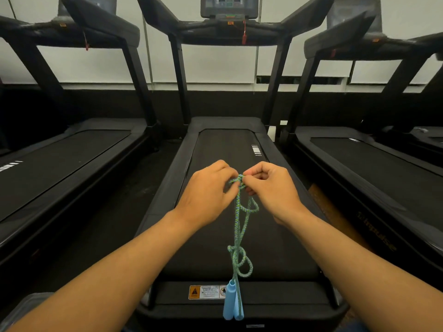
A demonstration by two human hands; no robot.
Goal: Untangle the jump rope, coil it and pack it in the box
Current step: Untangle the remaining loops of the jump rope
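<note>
Three treadmills stand side by side against a pale wall, and from my remote seat I am looking down the belt of the middle treadmill (227, 149), over which the work is held up, presumably so the cord can hang free. Both forearms reach forward and meet above the belt. The left hand (207, 192) and the right hand (271, 188) have their fingertips curled in, each pinching the same tight knot at the top of the jump rope (237, 212); I judge the close two-handed hold is meant to pick the knot loose. The green-speckled cord drops from there in a small loop, then into a second loose tangle (239, 259) lower down. The blue handles (232, 303) dangle together at the bottom, near the treadmill's warning label (207, 291). Untangling looks unfinished; I can see no box.
</note>
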